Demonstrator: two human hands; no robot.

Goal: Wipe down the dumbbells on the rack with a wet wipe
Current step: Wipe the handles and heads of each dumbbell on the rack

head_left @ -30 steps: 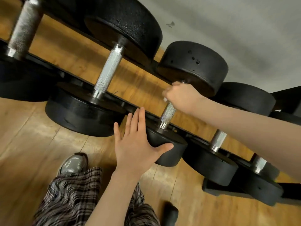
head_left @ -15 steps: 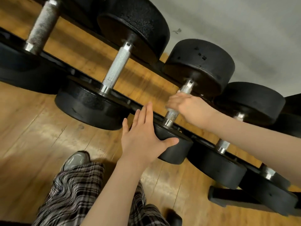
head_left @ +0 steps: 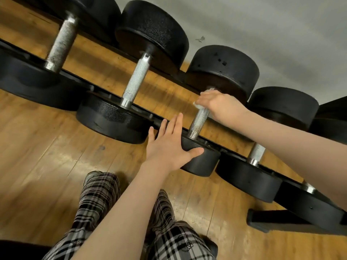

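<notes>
I am curling my right hand (head_left: 218, 105) around the upper end of a knurled silver steel handle (head_left: 199, 121), with a crumpled white wet wipe (head_left: 197, 105) peeking out under my fingers and another scrap of it showing above my knuckles, close to the far black round rubber weight head (head_left: 223, 69). My left hand (head_left: 170, 146) is lying flat with straight fingers, pressing against the near black rubber head (head_left: 201, 162) of the same dumbbell, the thumb spreading across its rim. This dumbbell is sitting on the black metal rack rail (head_left: 163, 119), third from the left among the ones in view. Just beside it to the left, a larger black dumbbell with a bright knurled handle (head_left: 136, 81) is resting, and further left a bigger one with a duller, worn handle (head_left: 62, 42). To the right, smaller black dumbbells (head_left: 249, 175) are lining up, partly hidden behind my right forearm. Below me, my plaid grey-and-black trousers (head_left: 97, 203) are standing over the glossy wooden plank floor (head_left: 37, 147), and a grey wall (head_left: 272, 30) is rising behind the rack.
</notes>
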